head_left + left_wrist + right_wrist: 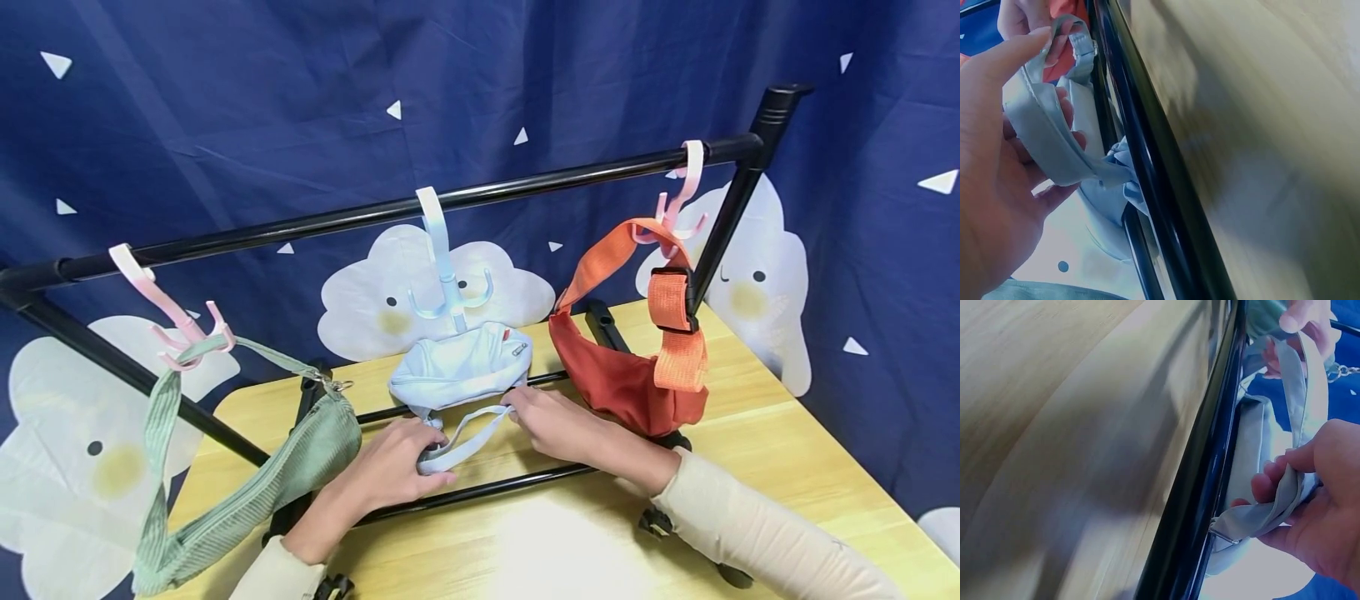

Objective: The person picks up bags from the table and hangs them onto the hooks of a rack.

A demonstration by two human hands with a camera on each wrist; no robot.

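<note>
Just below the light blue hook [450, 283], a light blue waist bag [461, 367] is in front of me with its strap [468, 450] looping toward me. My left hand [401, 462] holds one side of this strap, the band running across its fingers with the thumb over it in the left wrist view. On the other side, my right hand [540, 421] pinches the strap between thumb and fingers near a small metal buckle [1225, 534]. Both hands are over the rack's lower bars, the left one beside a green corduroy bag [262, 483].
A black rack [360, 218] stands on the wooden table [780, 450]. The green bag hangs from a pink hook [168, 308] at left. A red bag [615, 367] with an orange strap hangs from another pink hook [686, 192] at right. Behind is a blue curtain [525, 75].
</note>
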